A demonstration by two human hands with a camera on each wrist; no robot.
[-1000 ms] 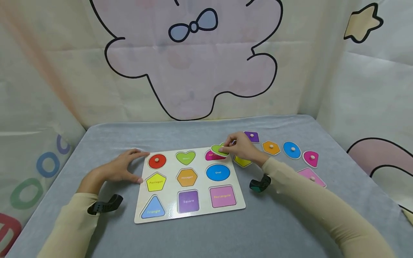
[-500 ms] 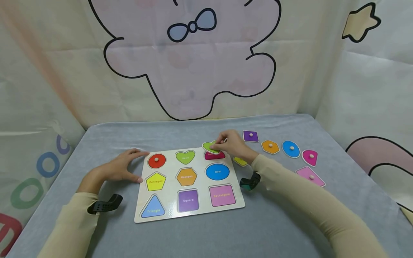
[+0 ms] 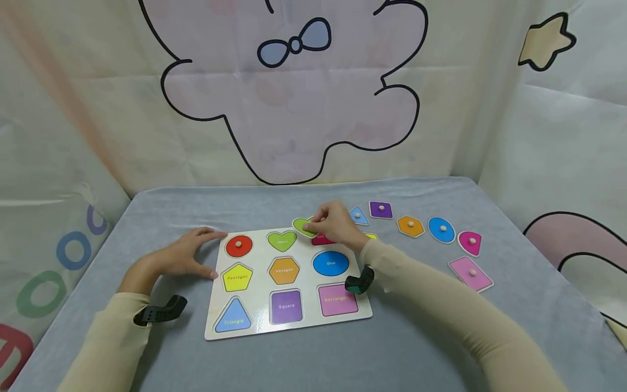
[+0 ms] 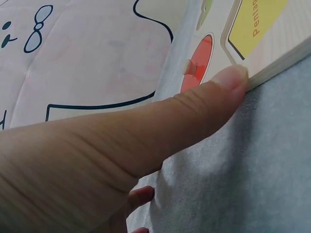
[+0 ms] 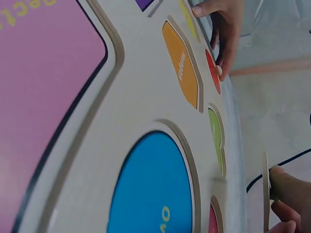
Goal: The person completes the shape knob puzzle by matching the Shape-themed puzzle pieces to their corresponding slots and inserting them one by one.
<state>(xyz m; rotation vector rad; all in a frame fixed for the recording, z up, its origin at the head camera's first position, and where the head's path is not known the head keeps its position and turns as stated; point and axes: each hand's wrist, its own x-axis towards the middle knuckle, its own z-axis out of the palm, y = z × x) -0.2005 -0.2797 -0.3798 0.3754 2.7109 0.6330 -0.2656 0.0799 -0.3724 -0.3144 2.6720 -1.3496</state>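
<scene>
My right hand pinches a green heart puzzle piece above the back edge of a white shape puzzle board. In the right wrist view the heart piece stands edge-on, clear of the board. Just left of it in the head view lies the green heart recess. My left hand has its fingers spread, with thumb and fingertip touching the board's left edge; the left wrist view shows the thumb on that edge. A red round piece with a knob sits in its recess.
Right of the board lie a blue triangle piece, a purple square, an orange hexagon, a blue oval, a magenta half circle and a pink rectangle. A yellow piece is mostly hidden behind my right wrist.
My right hand has carried the green heart piece leftward, from over the magenta recess towards the heart recess. The blue triangle piece has come into sight. My left hand has stayed put.
</scene>
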